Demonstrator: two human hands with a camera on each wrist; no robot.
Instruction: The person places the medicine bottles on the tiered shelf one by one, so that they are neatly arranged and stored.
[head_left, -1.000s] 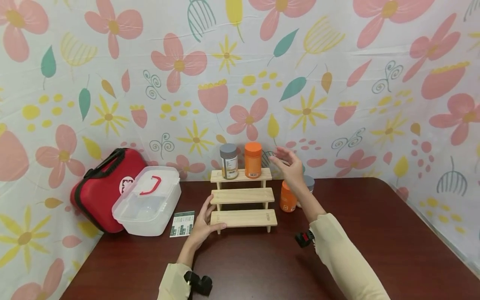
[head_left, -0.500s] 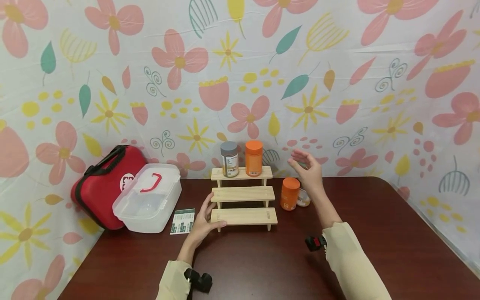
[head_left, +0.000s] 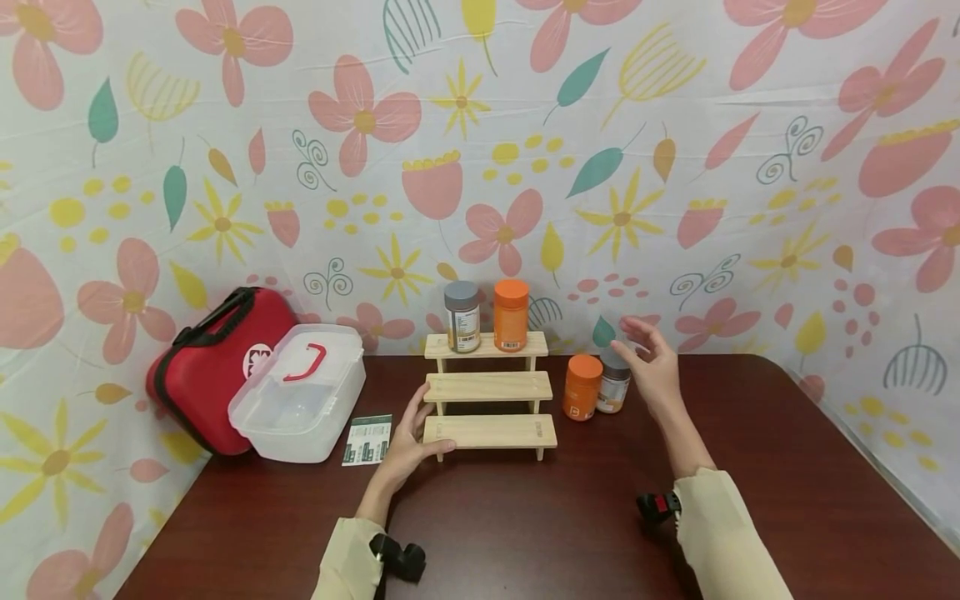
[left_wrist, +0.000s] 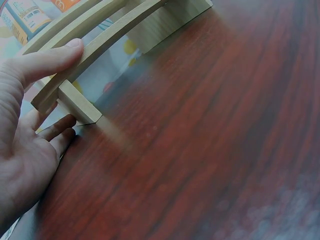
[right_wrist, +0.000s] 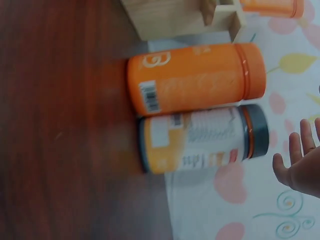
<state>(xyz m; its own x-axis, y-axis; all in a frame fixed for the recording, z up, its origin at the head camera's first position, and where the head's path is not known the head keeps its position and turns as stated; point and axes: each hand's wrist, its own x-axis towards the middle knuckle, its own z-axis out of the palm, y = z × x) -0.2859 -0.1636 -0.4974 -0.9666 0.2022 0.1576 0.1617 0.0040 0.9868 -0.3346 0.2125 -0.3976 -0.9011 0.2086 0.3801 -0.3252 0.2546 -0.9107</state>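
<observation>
Over there, the left grip holds the wooden stand by its lower left end. The right grip is wide and loose, just beside a grey-lidded bottle; farther from it, an orange bottle stands upright on the surface.

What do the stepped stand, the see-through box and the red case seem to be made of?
Stand: pale, matte wood, judging by its visible grain. Box: probably plastic, smooth and slightly cloudy, since it is see-through. Case: perhaps fabric or synthetic leather over a firm shell; it looks smooth and rounded, with dark edging, but I can't be sure.
</observation>
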